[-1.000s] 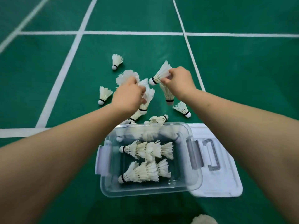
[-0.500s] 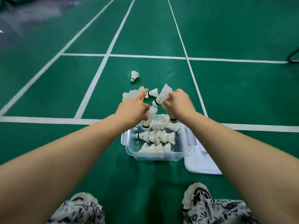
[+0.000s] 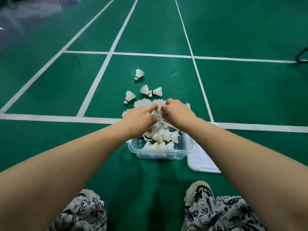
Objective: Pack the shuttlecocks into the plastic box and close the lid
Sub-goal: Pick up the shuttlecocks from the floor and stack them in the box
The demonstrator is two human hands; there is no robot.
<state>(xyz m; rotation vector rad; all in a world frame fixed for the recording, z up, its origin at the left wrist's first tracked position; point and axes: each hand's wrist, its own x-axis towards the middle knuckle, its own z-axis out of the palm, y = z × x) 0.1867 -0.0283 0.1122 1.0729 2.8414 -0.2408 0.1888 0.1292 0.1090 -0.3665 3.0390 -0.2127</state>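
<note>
A clear plastic box [image 3: 160,155] stands on the green court floor with several white shuttlecocks [image 3: 166,136] lying inside. My left hand [image 3: 139,120] is shut on a nested stack of shuttlecocks [image 3: 152,131] whose black-banded cork end hangs over the box. My right hand [image 3: 177,111] pinches a shuttlecock [image 3: 157,114] against the top of that stack, fingertips nearly touching the left hand. Loose shuttlecocks [image 3: 139,74] lie on the floor beyond the hands, and others are partly hidden behind them. The white lid [image 3: 200,161] lies flat right of the box.
White court lines [image 3: 103,65] cross the green floor. My patterned trouser legs and two shoes [image 3: 198,191] are at the bottom edge, close in front of the box. A dark metal frame leg [image 3: 301,55] shows at the far right.
The view has pulled back and up from the box. My hands have come together, the right bringing its shuttlecock onto the stack in the left, which now hangs over the box.
</note>
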